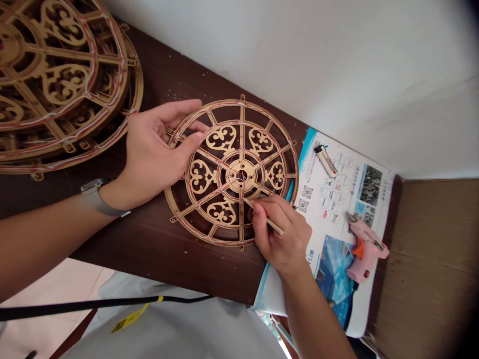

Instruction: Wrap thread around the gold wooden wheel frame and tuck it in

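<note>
A round gold openwork frame (243,122) with scroll ornaments lies on the dark table, red and white wires running along its rings and spokes. My left hand (157,149) grips its left rim, thumb on top and fingers beyond the edge. In my right hand (282,227) is a thin, light-coloured stick (276,227), held like a pen. Its tip touches or hovers close to the wires just below the hub; I cannot tell which. The hand's fingers cover part of the frame's lower right.
Stacked at the upper left are several similar gold frames (123,99). On the right, a printed sheet (314,184) bears a pink glue gun (364,249) and a lighter (326,160). A wall (299,60) runs behind the table, and a cardboard box (430,259) stands at far right.
</note>
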`<state>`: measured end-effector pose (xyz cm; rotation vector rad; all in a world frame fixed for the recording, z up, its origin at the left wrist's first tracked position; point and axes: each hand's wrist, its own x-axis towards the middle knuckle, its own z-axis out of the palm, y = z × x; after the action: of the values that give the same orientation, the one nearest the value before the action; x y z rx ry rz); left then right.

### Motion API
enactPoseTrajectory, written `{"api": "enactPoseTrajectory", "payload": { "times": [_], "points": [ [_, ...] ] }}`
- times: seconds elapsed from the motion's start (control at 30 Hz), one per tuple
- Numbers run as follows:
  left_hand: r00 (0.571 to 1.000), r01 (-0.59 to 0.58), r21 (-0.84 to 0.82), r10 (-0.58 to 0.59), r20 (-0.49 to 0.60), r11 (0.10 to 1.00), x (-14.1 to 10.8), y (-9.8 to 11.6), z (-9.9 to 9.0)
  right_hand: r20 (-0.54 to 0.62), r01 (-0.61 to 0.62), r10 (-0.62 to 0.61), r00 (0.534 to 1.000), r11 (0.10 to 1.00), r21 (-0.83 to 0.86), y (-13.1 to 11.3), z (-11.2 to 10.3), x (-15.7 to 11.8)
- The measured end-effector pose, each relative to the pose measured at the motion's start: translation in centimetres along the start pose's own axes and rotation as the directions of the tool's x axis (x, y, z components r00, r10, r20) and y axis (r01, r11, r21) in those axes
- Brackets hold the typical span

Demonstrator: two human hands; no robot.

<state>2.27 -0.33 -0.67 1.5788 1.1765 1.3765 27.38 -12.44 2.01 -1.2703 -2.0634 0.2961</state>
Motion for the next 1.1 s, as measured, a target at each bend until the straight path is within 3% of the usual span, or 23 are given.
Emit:
{"api": "enactPoseTrajectory", "payload": {
  "times": [0.13,0.2,0.27,0.33,0.57,0.77,1.1],
  "points": [
    [0.998,-0.062,0.014,0.061,0.034,0.998,0.4,-0.5,-0.4,-0.040,-0.012,0.015,0.999,0.997,0.074,0.0,-0.2,-0.4],
    [0.994,-0.094,0.028,0.093,0.051,0.995,0.6,-0.8,-0.6,-0.142,-0.106,0.134,0.981,0.976,0.191,0.1,-0.3,-0.6],
    [0.993,-0.102,0.037,0.100,0.066,0.994,0.7,-1.0,-0.8,-0.240,-0.224,0.299,0.923,0.929,0.296,0.3,-0.5,-0.7],
    [0.992,-0.105,0.036,0.102,0.074,0.994,0.7,-1.1,-0.9,-0.258,-0.293,0.379,0.889,0.902,0.315,0.5,-0.5,-0.7],
    [0.996,-0.077,0.037,0.074,0.058,0.996,0.5,-0.7,-0.7,-0.154,-0.187,0.233,0.960,0.946,0.263,0.2,-0.3,-0.3],
    [0.995,-0.079,0.041,0.076,0.070,0.996,0.6,-0.9,-0.8,-0.111,-0.165,0.202,0.973,0.947,0.277,0.0,0.0,-0.4],
    [0.996,-0.066,0.047,0.063,0.070,0.997,0.5,-0.9,-0.8,-0.050,-0.059,0.066,0.997,0.991,0.123,-0.1,-0.2,-0.1]
  ]
}}
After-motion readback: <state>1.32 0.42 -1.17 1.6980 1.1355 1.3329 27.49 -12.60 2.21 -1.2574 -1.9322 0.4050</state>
